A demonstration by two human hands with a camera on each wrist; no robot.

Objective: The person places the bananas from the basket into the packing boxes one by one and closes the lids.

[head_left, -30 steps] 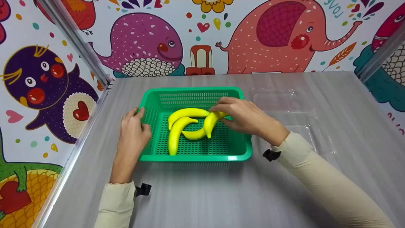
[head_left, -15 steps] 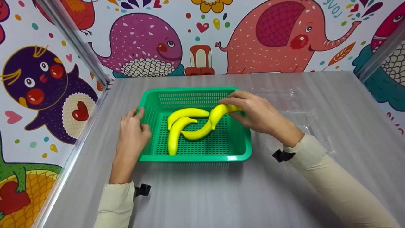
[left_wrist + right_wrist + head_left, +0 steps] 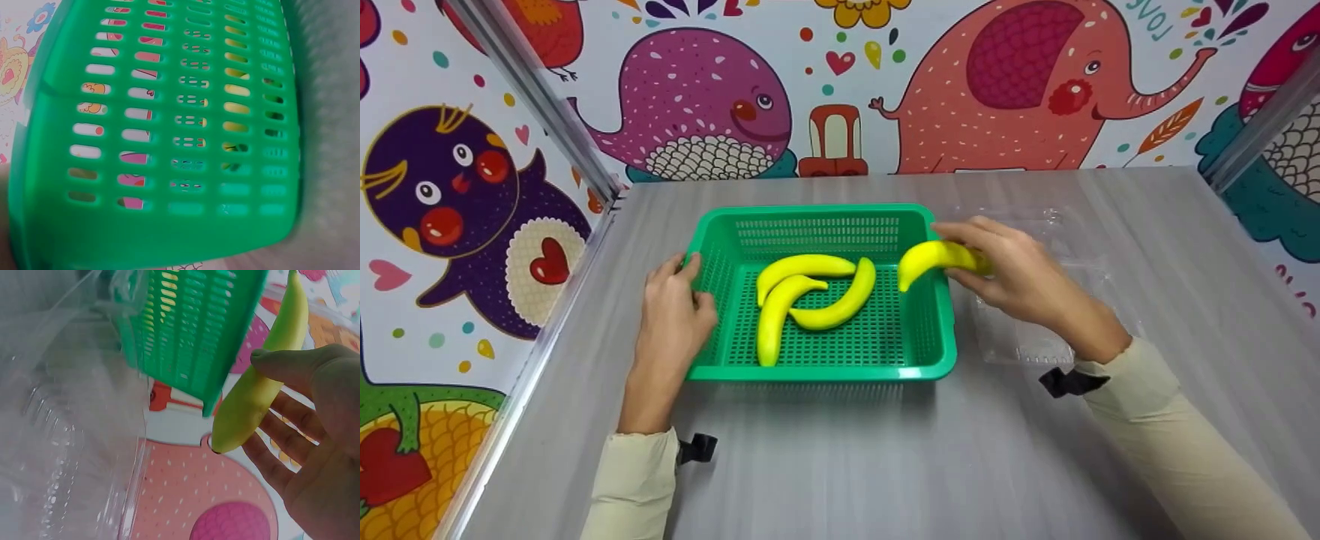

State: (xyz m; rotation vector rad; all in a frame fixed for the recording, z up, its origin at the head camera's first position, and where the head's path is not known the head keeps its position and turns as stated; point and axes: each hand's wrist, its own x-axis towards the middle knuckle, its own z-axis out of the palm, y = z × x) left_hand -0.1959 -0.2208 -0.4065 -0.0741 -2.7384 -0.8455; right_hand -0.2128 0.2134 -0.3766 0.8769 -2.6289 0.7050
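In the head view my right hand (image 3: 1020, 277) holds a yellow banana (image 3: 934, 259) just above the right rim of a green plastic basket (image 3: 825, 373). The right wrist view shows the thumb pressing this banana (image 3: 250, 405) against the fingers. Three more bananas lie together on the basket floor; one curved banana (image 3: 836, 311) is nearest the right side. My left hand (image 3: 671, 322) grips the basket's left rim, its thumb toward the inside. Seen from the left wrist, the slotted basket wall (image 3: 163, 230) fills most of the view and hides nearly all of that hand.
A clear plastic container (image 3: 1020, 337) stands right of the basket, partly under my right hand and forearm; its ribbed wall (image 3: 62, 439) shows close in the right wrist view. Printed wall panels (image 3: 840, 90) border the grey table (image 3: 840, 465) at the back and left.
My right hand has lifted one banana off the others and carried it right, from above the basket floor to the right rim. The left hand and the basket have stayed in place.
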